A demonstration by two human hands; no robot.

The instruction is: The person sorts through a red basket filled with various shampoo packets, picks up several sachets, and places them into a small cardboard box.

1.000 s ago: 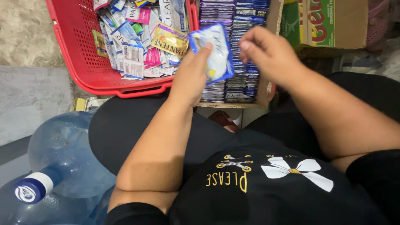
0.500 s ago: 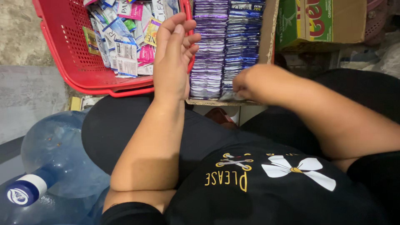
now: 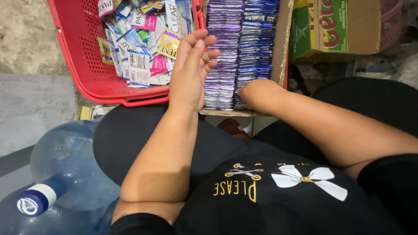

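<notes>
1. The left hand (image 3: 189,72) is held flat and open, empty, over the edge of the red basket (image 3: 85,65) of loose sachets (image 3: 139,43).
2. The right hand (image 3: 257,93) is curled against the stacked purple and blue sachets (image 3: 239,48) in the cardboard box (image 3: 283,43); its grip cannot be told.

The red basket (image 3: 87,74) is heaped with loose sachets (image 3: 139,48), leaving bare floor only at its left wall. The cardboard box (image 3: 282,48) seems packed tight with purple and blue sachet rows (image 3: 237,43). Water jugs (image 3: 65,161) crowd the lower left.
</notes>
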